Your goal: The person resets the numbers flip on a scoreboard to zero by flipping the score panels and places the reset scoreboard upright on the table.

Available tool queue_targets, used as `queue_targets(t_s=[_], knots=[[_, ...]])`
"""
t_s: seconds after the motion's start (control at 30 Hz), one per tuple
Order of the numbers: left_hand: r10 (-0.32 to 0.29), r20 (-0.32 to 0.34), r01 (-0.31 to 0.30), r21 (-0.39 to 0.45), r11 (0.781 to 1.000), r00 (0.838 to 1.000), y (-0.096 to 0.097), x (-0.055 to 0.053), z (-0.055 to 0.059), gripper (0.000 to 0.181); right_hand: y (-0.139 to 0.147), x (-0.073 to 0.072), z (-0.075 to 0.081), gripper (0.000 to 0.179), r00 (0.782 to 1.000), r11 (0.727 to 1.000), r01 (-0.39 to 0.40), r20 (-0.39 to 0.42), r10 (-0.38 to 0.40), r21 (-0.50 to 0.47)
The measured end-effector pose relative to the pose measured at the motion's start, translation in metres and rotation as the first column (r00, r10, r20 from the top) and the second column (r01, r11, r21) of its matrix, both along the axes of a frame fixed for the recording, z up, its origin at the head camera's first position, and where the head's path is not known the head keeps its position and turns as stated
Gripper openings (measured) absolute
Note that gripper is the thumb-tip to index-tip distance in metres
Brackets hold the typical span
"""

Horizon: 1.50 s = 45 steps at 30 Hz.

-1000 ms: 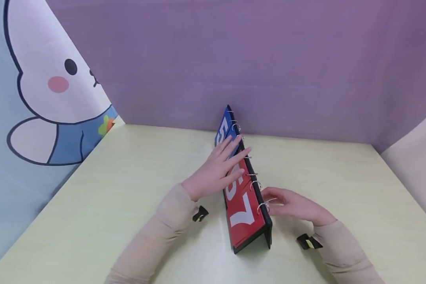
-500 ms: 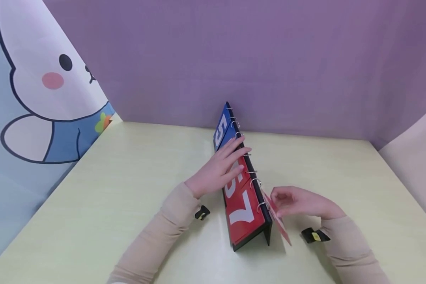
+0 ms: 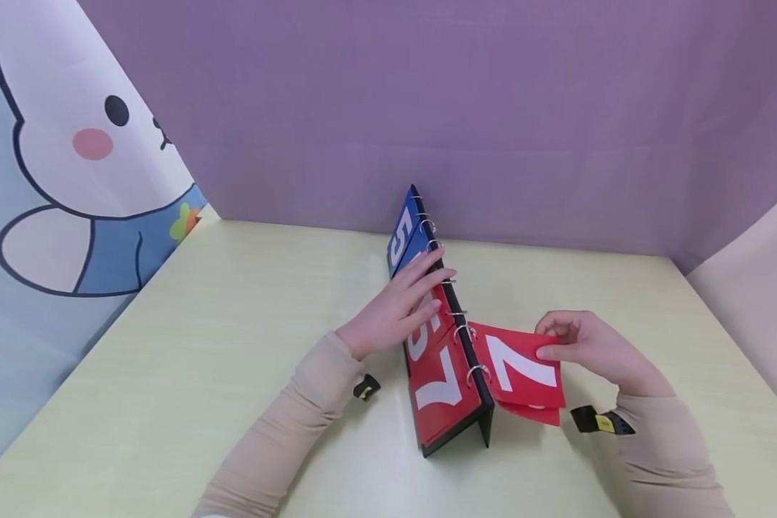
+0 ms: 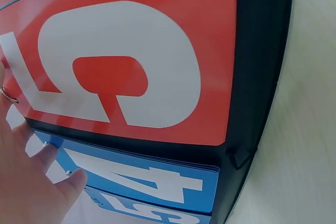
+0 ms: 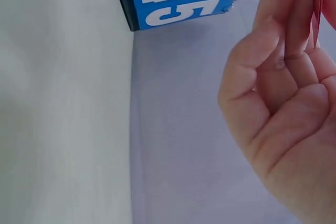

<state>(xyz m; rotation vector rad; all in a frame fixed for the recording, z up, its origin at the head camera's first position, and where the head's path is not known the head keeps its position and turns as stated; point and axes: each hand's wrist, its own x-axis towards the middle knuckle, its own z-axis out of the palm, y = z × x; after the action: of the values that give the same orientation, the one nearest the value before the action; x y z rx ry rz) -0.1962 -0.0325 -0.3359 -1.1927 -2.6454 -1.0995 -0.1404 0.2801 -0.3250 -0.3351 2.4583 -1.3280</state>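
A black tabletop flip scoreboard (image 3: 467, 360) stands like a tent, with number cards hung on metal rings along its top edge. My left hand (image 3: 391, 316) lies spread over its left face, fingertips at the top edge, partly covering the cards. On that face a red 7 card (image 3: 442, 388) is nearest, and blue cards (image 3: 401, 237) are at the far end. To the right of the board, my right hand (image 3: 589, 349) pinches the outer edge of a raised red card (image 3: 521, 367) showing a white 7. Another red card hangs below it.
The scoreboard stands on a pale yellow table (image 3: 285, 288). A purple cloth wall (image 3: 388, 108) rises behind, and a cartoon-printed sheet (image 3: 58, 165) hangs at the left. Each wrist wears a black strap, the right one (image 3: 602, 421) with a yellow tag.
My right hand has moved from behind the board outward to the right, swinging red cards up from the back face until the white 7 shows. The left hand has stayed in place.
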Motion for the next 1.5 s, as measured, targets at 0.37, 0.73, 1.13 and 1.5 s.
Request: queue_targets(t_s=[0.37, 0.73, 1.13, 1.5], knots=[[-0.003, 0.001, 0.003, 0.013, 1.000, 1.000, -0.001, -0.002, -0.001, 0.053, -0.002, 0.002, 0.007, 0.018, 0.997, 1.000, 0.016, -0.069, -0.016, 0.009], [-0.007, 0.017, 0.007, 0.012, 1.000, 1.000, 0.000, -0.001, -0.002, 0.053, 0.018, 0.012, 0.019, 0.025, 0.995, 0.996, 0.067, -0.074, -0.071, -0.051], [-0.011, 0.013, 0.011, 0.027, 1.000, 1.000, 0.000, -0.002, -0.001, 0.053, 0.009, 0.031, 0.040, 0.043, 0.992, 0.714, 0.032, -0.066, -0.110, -0.699], [-0.012, 0.013, 0.011, 0.031, 0.999, 1.000, 0.001, -0.002, -0.001, 0.052, -0.022, 0.054, 0.048, 0.060, 0.938, 0.520, -0.265, -0.343, -0.056, -0.812]])
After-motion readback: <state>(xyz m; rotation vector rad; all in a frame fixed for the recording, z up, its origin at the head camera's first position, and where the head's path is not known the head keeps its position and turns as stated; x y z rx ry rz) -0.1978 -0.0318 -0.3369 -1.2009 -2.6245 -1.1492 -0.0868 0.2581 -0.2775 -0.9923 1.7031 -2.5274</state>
